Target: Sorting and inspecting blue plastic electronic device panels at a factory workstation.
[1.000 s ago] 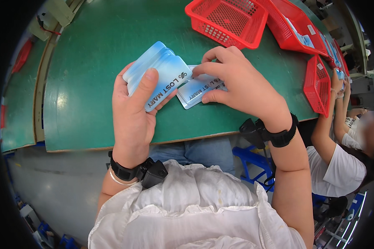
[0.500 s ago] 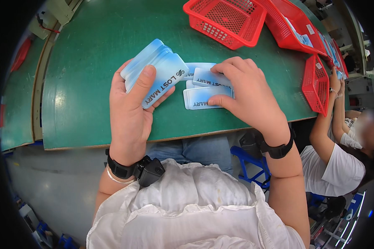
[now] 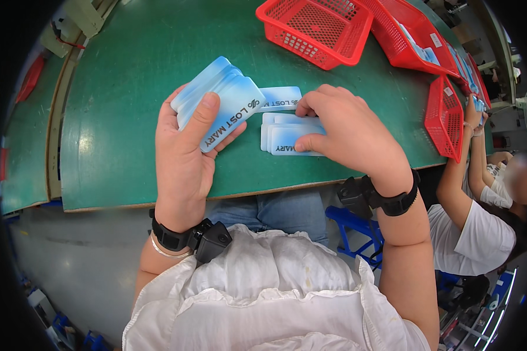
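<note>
My left hand [image 3: 188, 131] is closed round a fanned stack of flat, rounded blue-and-white cards [image 3: 231, 105], thumb pressed on the top one. The cards tilt above the table and carry dark print. Beside them, my right hand [image 3: 351, 130] reaches over a small overlapping pile of similar cards [image 3: 281, 133] lying on the table. Its thumb rests on the top card and its bent index finger is by the pile's far edge. The right part of the pile is hidden under this hand. Another card [image 3: 284, 98] lies just beyond, its left end behind the held stack.
The green table [image 3: 129, 158] has a red perforated basket [image 3: 310, 50] at the back. A larger red basket [image 3: 401, 50] holding blue-white pieces stands farther right, near a narrow red basket [image 3: 445, 120]. At the right a co-worker's hands [image 3: 474, 114] handle similar pieces.
The card that lay under my right fingers between the pile and the far card no longer shows there. My right hand has shifted slightly; my left hand has barely moved.
</note>
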`<control>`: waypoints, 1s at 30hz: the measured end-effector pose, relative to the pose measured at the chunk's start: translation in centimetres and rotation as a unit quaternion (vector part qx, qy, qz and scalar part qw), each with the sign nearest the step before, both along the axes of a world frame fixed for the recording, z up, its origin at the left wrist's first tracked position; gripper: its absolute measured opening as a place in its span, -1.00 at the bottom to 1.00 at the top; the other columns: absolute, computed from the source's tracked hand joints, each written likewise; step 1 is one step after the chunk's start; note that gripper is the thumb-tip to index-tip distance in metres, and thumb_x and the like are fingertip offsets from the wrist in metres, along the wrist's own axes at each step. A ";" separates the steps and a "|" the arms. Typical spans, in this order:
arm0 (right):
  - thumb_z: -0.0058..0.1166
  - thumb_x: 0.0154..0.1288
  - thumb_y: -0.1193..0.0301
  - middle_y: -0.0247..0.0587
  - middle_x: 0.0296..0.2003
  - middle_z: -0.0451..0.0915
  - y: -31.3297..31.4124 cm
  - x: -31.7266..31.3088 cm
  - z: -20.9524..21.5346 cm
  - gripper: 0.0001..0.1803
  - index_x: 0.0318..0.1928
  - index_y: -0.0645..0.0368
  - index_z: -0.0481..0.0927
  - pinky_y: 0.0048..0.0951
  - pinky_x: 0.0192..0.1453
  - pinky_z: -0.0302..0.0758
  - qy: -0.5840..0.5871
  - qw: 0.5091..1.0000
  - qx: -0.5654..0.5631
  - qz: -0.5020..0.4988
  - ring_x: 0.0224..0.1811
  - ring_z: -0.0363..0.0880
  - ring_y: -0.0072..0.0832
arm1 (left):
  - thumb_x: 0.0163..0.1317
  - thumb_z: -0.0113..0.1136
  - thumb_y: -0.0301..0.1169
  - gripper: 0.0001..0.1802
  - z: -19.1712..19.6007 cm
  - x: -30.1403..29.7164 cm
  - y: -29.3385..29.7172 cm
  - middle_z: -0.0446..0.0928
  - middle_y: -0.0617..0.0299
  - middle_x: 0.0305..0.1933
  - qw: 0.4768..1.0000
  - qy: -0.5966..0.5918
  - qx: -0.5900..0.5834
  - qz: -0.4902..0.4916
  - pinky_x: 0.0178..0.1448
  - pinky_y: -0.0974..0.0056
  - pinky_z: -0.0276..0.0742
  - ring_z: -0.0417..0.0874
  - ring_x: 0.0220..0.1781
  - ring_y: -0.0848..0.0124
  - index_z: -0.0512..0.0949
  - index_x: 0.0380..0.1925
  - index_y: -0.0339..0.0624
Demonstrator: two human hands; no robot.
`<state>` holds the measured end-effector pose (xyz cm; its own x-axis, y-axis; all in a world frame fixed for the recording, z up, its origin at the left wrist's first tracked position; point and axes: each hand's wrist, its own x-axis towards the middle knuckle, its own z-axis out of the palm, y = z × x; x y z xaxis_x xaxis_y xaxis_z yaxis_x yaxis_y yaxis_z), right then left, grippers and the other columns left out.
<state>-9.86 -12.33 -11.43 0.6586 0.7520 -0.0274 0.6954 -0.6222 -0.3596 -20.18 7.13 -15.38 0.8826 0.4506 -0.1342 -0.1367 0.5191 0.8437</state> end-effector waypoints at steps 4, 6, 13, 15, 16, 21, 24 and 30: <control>0.38 -0.07 0.36 -0.06 -0.26 0.57 0.2 0.2 0.5 -0.62 -0.25 0.26 0.56 -0.20 0.00 0.45 0.000 0.998 -0.067 -0.001 -0.10 0.51 -0.12 | 0.26 0.32 -0.26 -0.40 0.1 0.0 -0.1 0.50 0.04 0.03 1.000 0.004 -0.006 0.002 -0.03 0.17 0.72 0.67 -0.02 0.25 0.27 0.14 -0.33; 0.38 -0.07 0.38 -0.05 -0.33 0.58 0.2 0.1 0.6 -0.64 -0.31 0.27 0.51 -0.24 -0.08 0.46 0.004 0.999 -0.049 -0.001 -0.17 0.55 -0.14 | 0.26 0.32 -0.25 -0.39 0.1 0.0 0.0 0.50 0.04 0.03 1.000 0.002 -0.007 0.003 -0.03 0.17 0.72 0.67 -0.02 0.25 0.27 0.14 -0.33; 0.35 -0.08 0.52 -0.11 -0.49 0.56 1.1 0.8 0.2 -0.68 -0.33 0.25 0.47 -0.32 -0.25 0.47 0.118 0.987 0.108 0.006 -0.40 0.57 -0.16 | 0.27 0.31 -0.27 -0.41 -0.6 0.0 0.7 0.50 0.05 0.02 0.998 -0.016 -0.016 0.062 -0.02 0.15 0.72 0.67 -0.03 0.25 0.27 0.14 -0.31; 0.34 -0.08 0.55 -0.12 -0.42 0.57 2.1 2.0 0.1 -0.67 -0.27 0.24 0.50 -0.30 -0.19 0.48 0.065 0.994 0.079 0.034 -0.30 0.59 -0.21 | 0.27 0.30 -0.27 -0.42 -0.5 0.1 0.8 0.50 0.05 0.02 0.996 -0.021 -0.017 0.084 -0.01 0.14 0.71 0.66 -0.02 0.25 0.26 0.14 -0.30; 0.35 -0.07 0.54 -0.13 -0.33 0.56 2.2 2.4 0.0 -0.67 -0.24 0.25 0.54 -0.29 -0.12 0.49 -0.009 0.997 0.059 0.059 -0.17 0.57 -0.24 | 0.28 0.30 -0.27 -0.42 -0.4 0.0 0.8 0.50 0.05 0.02 0.996 -0.018 -0.020 0.083 0.00 0.14 0.71 0.66 -0.02 0.25 0.26 0.14 -0.31; 0.40 -0.10 0.46 -0.10 -0.25 0.54 3.1 3.9 -1.3 -0.64 -0.24 0.26 0.58 -0.28 -0.06 0.49 -0.022 0.997 0.057 0.050 -0.09 0.52 -0.20 | 0.28 0.30 -0.28 -0.43 -0.3 0.2 0.6 0.50 0.05 0.02 0.997 -0.015 -0.025 0.071 0.02 0.12 0.70 0.66 -0.01 0.25 0.26 0.13 -0.31; 0.41 -0.11 0.38 -0.08 -0.19 0.55 3.6 3.9 -0.1 -0.60 -0.21 0.25 0.61 -0.25 -0.01 0.51 0.050 0.997 -0.030 0.047 -0.06 0.51 -0.16 | 0.27 0.31 -0.28 -0.43 -0.2 0.2 0.6 0.50 0.05 0.02 0.997 -0.016 -0.024 0.070 0.02 0.12 0.70 0.66 -0.01 0.25 0.26 0.12 -0.31; 0.37 -0.02 0.30 -0.07 -0.22 0.57 1.9 2.2 -1.1 -0.63 -0.22 0.25 0.63 -0.22 0.01 0.50 0.001 0.998 0.018 0.053 -0.09 0.51 -0.15 | 0.24 0.34 -0.30 -0.40 0.1 0.0 0.3 0.48 0.03 0.03 0.998 -0.015 -0.016 0.054 -0.03 0.15 0.73 0.66 -0.02 0.24 0.24 0.13 -0.32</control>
<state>-7.64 -10.41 -12.50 0.5758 0.8176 -0.0009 0.7554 -0.5325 -0.3818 -20.14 7.39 -15.30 0.8330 0.5390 -0.1247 -0.2179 0.5269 0.8215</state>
